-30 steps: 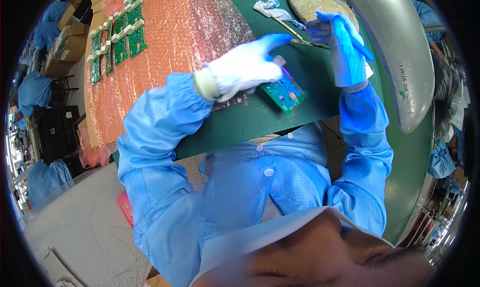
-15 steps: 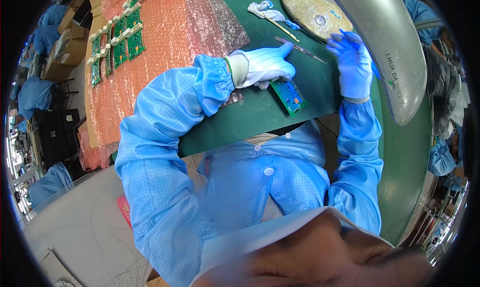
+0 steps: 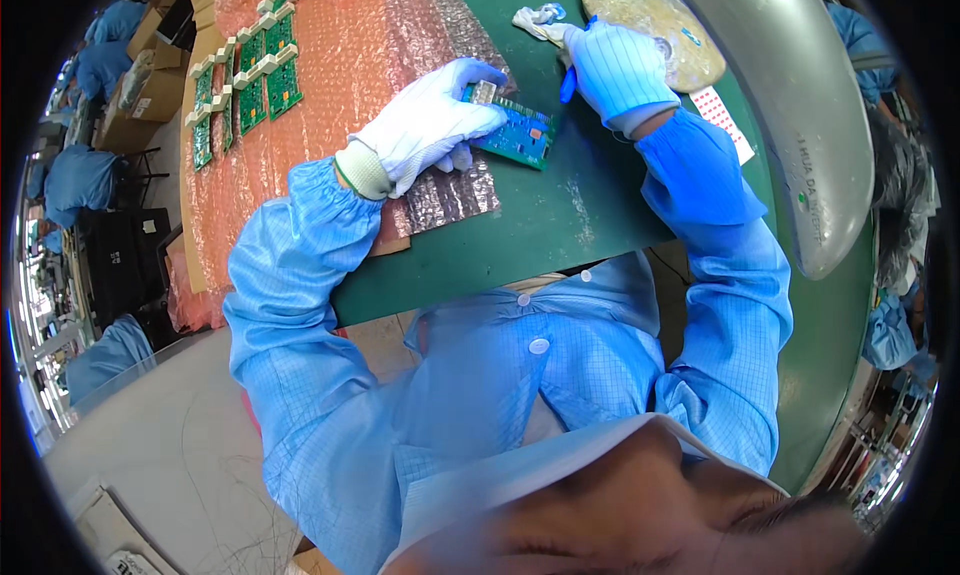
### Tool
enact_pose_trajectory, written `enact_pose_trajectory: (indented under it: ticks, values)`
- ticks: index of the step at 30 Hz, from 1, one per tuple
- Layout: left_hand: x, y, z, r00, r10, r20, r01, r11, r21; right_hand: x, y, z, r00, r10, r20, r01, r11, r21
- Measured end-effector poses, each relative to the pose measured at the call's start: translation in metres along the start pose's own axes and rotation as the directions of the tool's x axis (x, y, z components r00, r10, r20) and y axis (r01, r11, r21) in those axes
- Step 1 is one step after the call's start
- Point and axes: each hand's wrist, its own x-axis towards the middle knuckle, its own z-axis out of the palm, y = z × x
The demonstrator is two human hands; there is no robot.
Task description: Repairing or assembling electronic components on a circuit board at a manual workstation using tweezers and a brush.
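Note:
A green and blue circuit board with a white connector at its end is gripped in my left hand, which wears a white glove with blue fingertips. The board is raised and tilted over the edge of the bubble wrap. My right hand, gloved alike, is closed just right of the board and apart from it. Whatever its fingers hold, if anything, is hidden. Beyond that hand lie a crumpled white and blue cloth and a round, stained, stone-coloured plate.
Pink bubble wrap covers the left of the green table, with several green boards with white connectors on it. A sheet of red and white labels lies near the plate. A big silver lamp-like arm hangs on the right.
My left hand has moved left, turning and lifting the board. The right hand has swung left and closed. The tweezers and the thin stick on the table no longer show; the label sheet now does.

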Motion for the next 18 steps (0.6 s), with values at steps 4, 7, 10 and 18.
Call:
enact_pose_trajectory:
  ticks: [4, 7, 10, 18]
  values:
    - [0.000, -0.009, 0.001, 0.994, 0.044, -0.102, -0.047, 0.999, -0.027, 0.007, -0.002, 0.017, 0.994, -0.001, -0.113, -0.011, 0.994, -0.110]
    - [0.003, -0.019, 0.001, 0.981, 0.092, -0.172, -0.111, 0.989, -0.103, 0.010, 0.001, 0.018, 0.997, 0.065, -0.048, -0.068, 0.995, -0.072]
    - [0.001, -0.028, 0.000, 0.979, 0.096, -0.180, -0.117, 0.987, -0.109, -0.004, 0.007, -0.001, 0.998, 0.013, -0.063, -0.013, 1.000, -0.001]
    - [0.008, -0.046, 0.002, 0.959, 0.167, -0.228, -0.186, 0.980, -0.065, -0.037, 0.010, -0.002, 0.949, -0.172, -0.265, 0.217, 0.964, 0.151]
